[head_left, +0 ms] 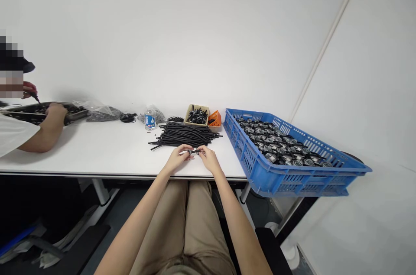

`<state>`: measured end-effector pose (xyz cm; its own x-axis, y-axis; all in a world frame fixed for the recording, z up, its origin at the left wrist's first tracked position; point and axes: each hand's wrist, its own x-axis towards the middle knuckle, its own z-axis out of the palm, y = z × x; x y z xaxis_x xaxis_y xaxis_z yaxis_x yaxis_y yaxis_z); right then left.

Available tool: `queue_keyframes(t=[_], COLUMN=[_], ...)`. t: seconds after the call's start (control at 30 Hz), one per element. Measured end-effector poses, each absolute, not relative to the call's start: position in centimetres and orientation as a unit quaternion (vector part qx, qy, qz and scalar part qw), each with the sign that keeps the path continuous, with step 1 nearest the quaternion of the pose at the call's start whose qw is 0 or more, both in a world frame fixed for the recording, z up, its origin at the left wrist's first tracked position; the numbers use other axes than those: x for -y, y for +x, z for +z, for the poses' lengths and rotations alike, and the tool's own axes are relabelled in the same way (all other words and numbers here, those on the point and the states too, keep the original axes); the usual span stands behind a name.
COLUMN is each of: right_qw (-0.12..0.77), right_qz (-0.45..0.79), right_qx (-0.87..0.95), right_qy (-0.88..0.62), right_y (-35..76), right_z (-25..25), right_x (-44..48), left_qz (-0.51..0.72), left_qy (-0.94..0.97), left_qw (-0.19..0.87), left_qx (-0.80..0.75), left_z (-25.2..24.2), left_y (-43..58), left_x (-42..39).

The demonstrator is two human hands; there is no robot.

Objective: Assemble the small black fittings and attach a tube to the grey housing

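Note:
Above the front part of the white table, my left hand (177, 158) and my right hand (209, 157) face each other, fingers closed in a pinch. Between them they grip a small black part (195, 151), short and thin, with a lighter bit near my left fingertips. Its exact kind is too small to make out. Just beyond my fingers lies a wide pile of black tubes (183, 135), roughly side by side.
Behind the pile stand a cream basket (186, 120) of black parts and an orange basket (215, 118). To the right, a blue crate (260, 175) full of round-faced black parts overhangs the table edge. A bottle (150, 120) and plastic bags (102, 112) stand left. A co-worker's arm (48, 134) reaches over trays.

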<state>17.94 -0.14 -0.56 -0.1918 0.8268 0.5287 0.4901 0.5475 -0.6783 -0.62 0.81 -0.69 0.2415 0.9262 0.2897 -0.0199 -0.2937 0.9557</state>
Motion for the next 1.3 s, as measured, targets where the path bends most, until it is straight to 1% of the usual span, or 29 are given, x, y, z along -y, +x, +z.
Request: queue_keyframes(t=[0.43,1.3], right_qw=[0.457,0.449], right_qz=[0.195,0.190], right_qx=[0.746,0.745], right_qy=[-0.443,-0.456], right_y=[17.95,17.85], right_z=[-0.81,-0.63], right_x=[-0.11,0.07], left_qz=[0.510,0.506], left_qy=[0.636,0.641], left_qw=[0.450,0.440], left_qx=[-0.366,-0.374], left_z=[-0.71,-0.86], left_y=[-0.51,-0.71], left_x=[-0.72,-1.00])
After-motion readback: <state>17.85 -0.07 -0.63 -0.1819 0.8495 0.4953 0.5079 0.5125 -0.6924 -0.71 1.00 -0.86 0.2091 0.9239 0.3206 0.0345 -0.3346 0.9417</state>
